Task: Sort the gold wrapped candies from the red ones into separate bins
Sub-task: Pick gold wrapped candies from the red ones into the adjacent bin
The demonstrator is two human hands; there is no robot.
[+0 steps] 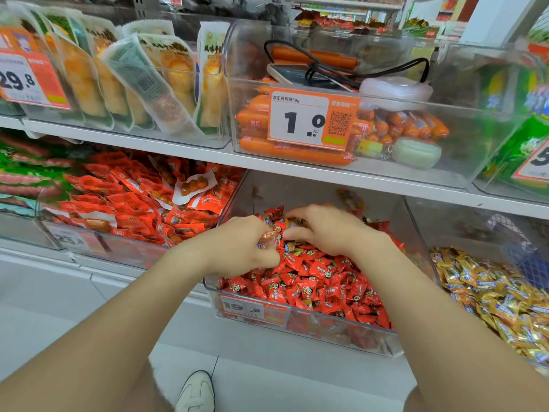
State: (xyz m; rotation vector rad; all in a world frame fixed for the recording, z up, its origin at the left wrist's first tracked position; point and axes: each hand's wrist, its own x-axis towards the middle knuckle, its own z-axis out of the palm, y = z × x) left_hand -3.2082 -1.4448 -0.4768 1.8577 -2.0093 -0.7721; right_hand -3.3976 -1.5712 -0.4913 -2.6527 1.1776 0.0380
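The fingers (261, 230) of the left hand (237, 248) are curled and they pinch a few gold-wrapped candies (266, 237), just above the heap. The fingers of the right hand (326, 230) are bent down onto the same heap, right beside the left hand. I cannot tell if they hold a candy or only touch.

Both hands are at the back part of a clear middle bin (326, 333), which is filled with red candies (320, 281). A few gold wrappers show between the red ones near the fingertips. On the front wall of this bin is an orange price label (252, 309).

Just beside it, to the right, stands another clear bin (460, 230) with a pile of gold candy (490, 295). To the left, a third bin (47, 230) holds red snack packets (133, 197).

On the shelf above, a clear box (416, 173) contains orange sausages (297, 153), a phone (294, 73) and a black cable (341, 69).
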